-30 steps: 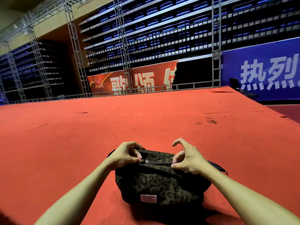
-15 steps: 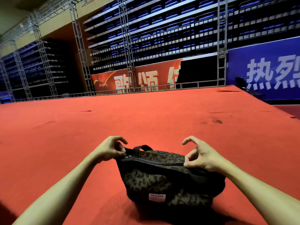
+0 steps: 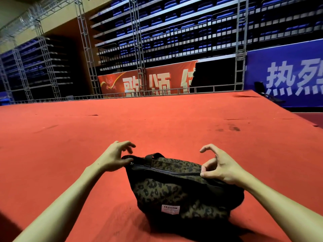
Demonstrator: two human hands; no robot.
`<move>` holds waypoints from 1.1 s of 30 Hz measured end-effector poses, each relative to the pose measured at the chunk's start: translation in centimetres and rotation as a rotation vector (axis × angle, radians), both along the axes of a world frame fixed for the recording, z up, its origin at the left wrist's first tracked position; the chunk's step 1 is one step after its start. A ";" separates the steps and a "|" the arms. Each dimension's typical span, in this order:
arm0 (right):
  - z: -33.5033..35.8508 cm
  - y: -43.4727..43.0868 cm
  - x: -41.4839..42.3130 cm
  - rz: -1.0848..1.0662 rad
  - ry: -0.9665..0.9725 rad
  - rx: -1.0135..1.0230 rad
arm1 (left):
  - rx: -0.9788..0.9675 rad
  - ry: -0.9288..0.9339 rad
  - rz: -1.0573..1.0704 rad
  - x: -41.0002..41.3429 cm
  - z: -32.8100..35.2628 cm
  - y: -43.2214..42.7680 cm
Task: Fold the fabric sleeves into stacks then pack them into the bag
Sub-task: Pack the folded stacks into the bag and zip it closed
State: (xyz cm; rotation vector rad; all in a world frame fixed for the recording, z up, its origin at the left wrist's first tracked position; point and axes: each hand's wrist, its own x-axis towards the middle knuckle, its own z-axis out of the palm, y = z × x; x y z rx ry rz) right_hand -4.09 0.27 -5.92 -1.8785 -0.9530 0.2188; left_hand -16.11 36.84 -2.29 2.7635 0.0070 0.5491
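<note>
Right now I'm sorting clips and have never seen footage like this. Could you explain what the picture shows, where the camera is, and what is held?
There is no machine: a person wears the camera on the head, looking forward and down at their own bare arms. A leopard-print bag, its zip apparently closed, sits on a red carpet. The right hand pinches the bag's top edge. The left hand touches its left end; whether it grips is unclear.

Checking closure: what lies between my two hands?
In the head view, the top of the leopard-print bag spans between left hand and right hand: its zipper looks closed, a black strap loop behind it.
</note>
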 end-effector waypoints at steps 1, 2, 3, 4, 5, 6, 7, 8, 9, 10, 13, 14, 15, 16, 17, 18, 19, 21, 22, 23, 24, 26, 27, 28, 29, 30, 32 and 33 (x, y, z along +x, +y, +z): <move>-0.2 0.1 0.0 -0.011 -0.014 0.000 | -0.051 0.000 -0.073 -0.1 -0.3 -1.0; -0.3 0.2 0.0 -0.026 -0.033 0.000 | -0.110 0.027 -0.165 -0.2 -0.7 -2.1; -0.4 0.4 0.0 -0.050 -0.054 0.002 | -0.138 0.071 -0.238 -0.1 -1.3 -3.2; -0.5 0.5 0.0 -0.084 -0.079 0.013 | -0.123 0.115 -0.279 0.2 -1.9 -4.3; -0.4 0.6 -0.2 -0.122 -0.107 0.033 | -0.086 0.146 -0.286 0.8 -2.6 -5.1; -0.3 0.6 -0.6 -0.150 -0.129 0.058 | -0.057 0.156 -0.275 1.4 -3.3 -5.4; -0.2 0.5 -1.1 -0.151 -0.137 0.078 | -0.049 0.149 -0.255 2.0 -3.8 -5.5; -0.1 0.4 -1.6 -0.126 -0.141 0.055 | -0.063 0.136 -0.237 2.4 -4.2 -5.5; -0.2 0.2 -2.2 -0.086 -0.163 -0.024 | -0.079 0.124 -0.218 2.6 -4.4 -5.4; -0.4 0.1 -2.6 -0.063 -0.216 -0.141 | -0.087 0.111 -0.211 2.8 -4.5 -5.2; -1.1 -0.2 -2.8 -0.114 -0.360 -0.329 | -0.110 0.083 -0.221 2.9 -4.5 -5.1; -1.4 -0.1 -2.8 -0.136 -0.415 -0.347 | -0.130 0.069 -0.230 2.8 -4.5 -5.1; -1.6 0.2 -3.0 -0.157 -0.485 -0.369 | -0.148 0.056 -0.238 2.8 -4.5 -5.1; -1.8 0.5 -3.2 -0.181 -0.543 -0.383 | -0.157 0.043 -0.243 2.9 -4.5 -5.1; -2.1 0.8 -3.4 -0.207 -0.566 -0.365 | -0.165 0.031 -0.245 3.0 -4.5 -5.1; -2.3 1.2 -3.5 -0.227 -0.545 -0.329 | -0.176 0.014 -0.246 3.0 -4.6 -5.1; -2.3 1.4 -3.5 -0.243 -0.492 -0.281 | -0.194 -0.004 -0.248 3.0 -4.6 -5.2; -2.3 1.5 -2.9 -0.260 -0.359 -0.183 | -0.244 -0.021 -0.245 3.1 -4.4 -5.4; -2.1 1.5 -2.4 -0.269 -0.303 -0.137 | -0.276 -0.028 -0.246 3.0 -4.2 -5.6; -1.7 1.5 -2.0 -0.283 -0.262 -0.088 | -0.315 -0.039 -0.250 2.9 -3.7 -5.7; -1.1 1.4 -1.6 -0.304 -0.228 -0.040 | -0.354 -0.055 -0.263 2.9 -3.2 -5.8; 0.6 1.2 -1.1 -0.326 -0.163 0.041 | -0.407 -0.102 -0.287 3.1 -1.7 -6.0; 1.7 1.1 -1.0 -0.332 -0.145 0.066 | -0.426 -0.130 -0.293 3.2 -0.7 -6.2; 2.8 1.0 -0.9 -0.333 -0.138 0.085 | -0.441 -0.154 -0.295 3.4 0.4 -6.4; 4.0 0.8 -0.9 -0.328 -0.135 0.107 | -0.447 -0.175 -0.300 3.5 1.6 -6.7; 5.2 0.6 -0.9 -0.316 -0.131 0.128 | -0.444 -0.191 -0.302 3.5 2.9 -7.0; 7.9 0.0 -0.8 -0.294 -0.131 0.168 | -0.447 -0.227 -0.307 3.4 5.3 -7.6; 9.3 -0.4 -0.7 -0.287 -0.127 0.192 | -0.461 -0.250 -0.311 3.2 6.5 -7.9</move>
